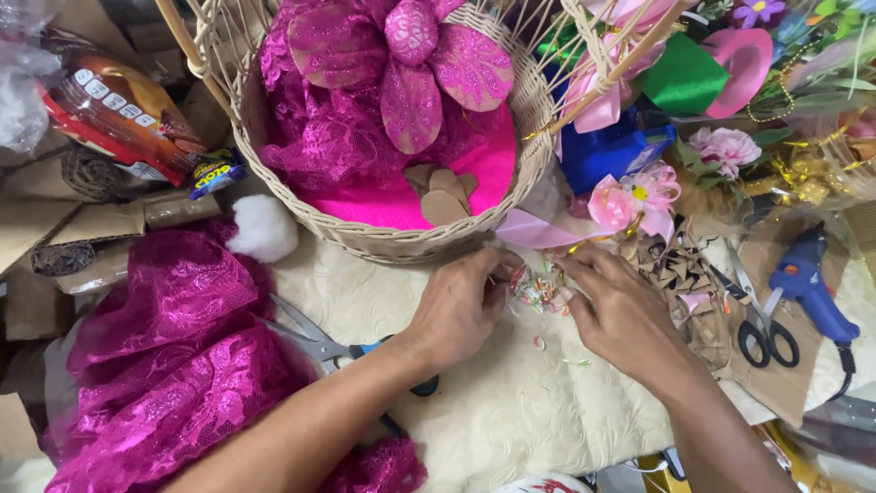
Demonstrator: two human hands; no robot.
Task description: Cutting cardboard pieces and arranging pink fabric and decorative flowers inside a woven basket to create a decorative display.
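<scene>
While both hands (461, 306) (620, 315) pinch colourful scraps (537, 290), the wicker basket (383, 239) rim sits just beyond.

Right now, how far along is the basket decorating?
Done: the wicker basket is lined in magenta lace with a big glitter flower inside. In hand: the left hand and right hand are working a small multicoloured trim piece on the cream cloth. Left: loose lace, ribbon flower and glue gun sit unused.

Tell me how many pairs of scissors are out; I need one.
2: black-handled scissors right of the right hand, blue-handled scissors under the left forearm. More may be hidden.
</scene>
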